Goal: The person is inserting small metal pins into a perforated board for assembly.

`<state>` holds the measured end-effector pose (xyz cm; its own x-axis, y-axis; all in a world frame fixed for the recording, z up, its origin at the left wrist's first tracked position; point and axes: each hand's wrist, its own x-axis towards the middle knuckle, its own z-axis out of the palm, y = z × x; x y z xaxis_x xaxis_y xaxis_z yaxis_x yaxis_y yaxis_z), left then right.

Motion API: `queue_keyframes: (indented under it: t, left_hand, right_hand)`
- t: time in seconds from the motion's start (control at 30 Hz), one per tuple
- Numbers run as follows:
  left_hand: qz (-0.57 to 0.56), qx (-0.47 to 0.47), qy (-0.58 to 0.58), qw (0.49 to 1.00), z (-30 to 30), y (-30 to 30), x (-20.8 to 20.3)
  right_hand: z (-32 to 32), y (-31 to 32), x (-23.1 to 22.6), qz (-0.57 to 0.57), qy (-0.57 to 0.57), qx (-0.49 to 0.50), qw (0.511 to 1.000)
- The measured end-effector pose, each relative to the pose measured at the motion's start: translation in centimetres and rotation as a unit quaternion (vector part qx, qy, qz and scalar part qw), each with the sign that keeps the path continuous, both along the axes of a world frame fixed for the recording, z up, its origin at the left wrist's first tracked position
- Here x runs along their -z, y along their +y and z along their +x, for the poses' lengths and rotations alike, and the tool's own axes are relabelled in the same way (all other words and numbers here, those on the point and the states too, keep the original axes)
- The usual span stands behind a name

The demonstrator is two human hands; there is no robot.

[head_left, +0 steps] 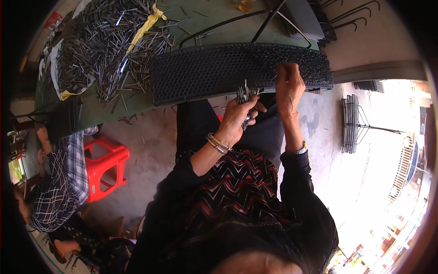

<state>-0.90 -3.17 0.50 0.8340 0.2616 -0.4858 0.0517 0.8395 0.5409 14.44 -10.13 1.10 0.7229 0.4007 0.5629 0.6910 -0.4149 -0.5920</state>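
Observation:
My left hand (235, 119) is closed around a bunch of short thin metal rods (245, 94), their ends sticking out past the fingers. It is just below the near edge of a long black rack (196, 71) full of small round holes. Over the right part of that rack, my right hand (290, 89) is bent with its fingertips pinched down at the holes. Whatever those fingertips hold is hidden. Many rod ends (315, 64) stand up from the holes at the rack's right end, while the holes on its left look unfilled.
A large heap of loose metal rods (100, 50) lies on the green table (214, 27) at the left. Grey stacked sheets (303, 20) and hooked bars (356, 18) are at the far right. A red stool (107, 166) and another person's checked sleeve (52, 192) are at the left.

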Motion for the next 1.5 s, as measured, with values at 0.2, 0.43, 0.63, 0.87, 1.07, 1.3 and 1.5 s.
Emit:
queue_keyframes:
  t: [0.2, 0.43, 0.63, 0.87, 1.07, 1.3, 1.5]
  left_hand:
    - [0.005, -0.011, -0.002, 1.0, -0.4, 0.4, 0.2]
    - [0.004, -0.035, 0.0, 0.999, -0.5, 0.1, 0.0]
    - [0.022, -0.034, -0.001, 0.999, -0.6, 0.1, -0.1]
    - [-0.01, -0.025, 0.018, 0.999, -0.3, 0.1, 0.5]
    - [-0.018, -0.037, 0.021, 0.999, 0.3, 0.2, 1.1]
    - [-0.01, -0.034, -0.005, 0.999, 0.0, 0.1, 0.3]
    - [0.008, -0.023, 0.005, 1.0, -0.3, 0.1, 0.2]
  right_hand:
    - [-0.6, 0.4, -0.8, -0.031, -0.008, -0.015, 0.999]
    - [-1.9, 0.1, -0.1, -0.12, -0.066, 0.018, 0.99]
    - [-2.6, -1.5, -1.9, -0.131, 0.101, -0.048, 0.985]
    - [-3.2, -3.1, -2.8, -0.045, 0.404, -0.201, 0.891]
    - [-1.9, -1.3, -2.4, -0.012, 0.053, -0.004, 0.998]
    - [-1.4, -0.3, -0.4, -0.092, -0.03, -0.002, 0.995]
    - [-2.3, -0.3, -1.0, -0.139, -0.025, -0.01, 0.99]
